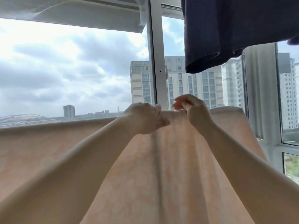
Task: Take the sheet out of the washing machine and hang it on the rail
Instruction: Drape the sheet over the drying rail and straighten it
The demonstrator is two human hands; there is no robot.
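Observation:
A pale peach sheet (174, 167) hangs across the view, folded over at its top edge; the rail beneath the fold is hidden by the cloth. My left hand (144, 119) grips that top fold near the middle, fingers over the far side and thumb on the near side. My right hand (189, 107) is just to its right, raised slightly above the fold. Its fingers are loosely curled and blurred, with nothing seen between them. Both forearms reach up over the near face of the sheet.
A dark navy garment (226, 29) hangs overhead at the upper right. Behind the sheet is a large window with a white frame post (156, 54); tower blocks and cloudy sky lie beyond. A white ledge (72, 12) juts out at the top left.

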